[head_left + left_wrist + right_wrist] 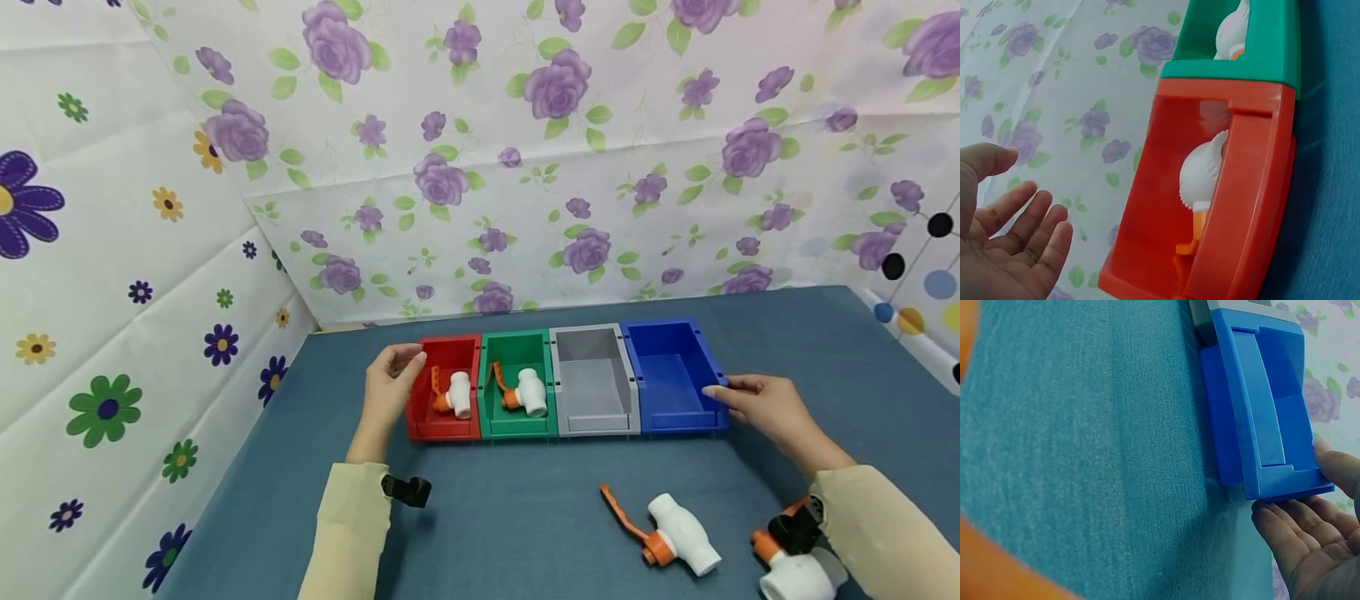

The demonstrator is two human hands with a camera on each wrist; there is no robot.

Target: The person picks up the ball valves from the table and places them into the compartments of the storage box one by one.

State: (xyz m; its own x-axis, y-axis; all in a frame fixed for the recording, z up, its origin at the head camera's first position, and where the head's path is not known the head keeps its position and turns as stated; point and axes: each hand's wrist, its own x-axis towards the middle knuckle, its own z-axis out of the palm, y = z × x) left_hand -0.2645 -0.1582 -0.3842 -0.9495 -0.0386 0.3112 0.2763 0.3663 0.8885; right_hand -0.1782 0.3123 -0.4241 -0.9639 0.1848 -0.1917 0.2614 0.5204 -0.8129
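Observation:
Four joined bins stand in a row: a red bin (pixel 444 431), a green bin (pixel 519 428), a grey bin (pixel 598 425) and a blue bin (pixel 681 421). One white ball valve (pixel 460 394) with an orange handle lies in the red bin, and another valve (pixel 531 392) lies in the green one. Beside the red bin's left side is my left hand (pixel 390 383), its fingers loosely bent around nothing; the left wrist view shows a gap to the bin. My right hand (pixel 772 408) pinches the blue bin's right wall, thumb at the rim, fingers against the outside.
A white valve (pixel 681 533) with an orange handle lies on the blue-grey table (pixel 510 517) in front of the bins. Another valve (pixel 798 577) is partly hidden by the right wrist camera (pixel 797 527). Flowered cloth (pixel 465 208) hangs behind the table.

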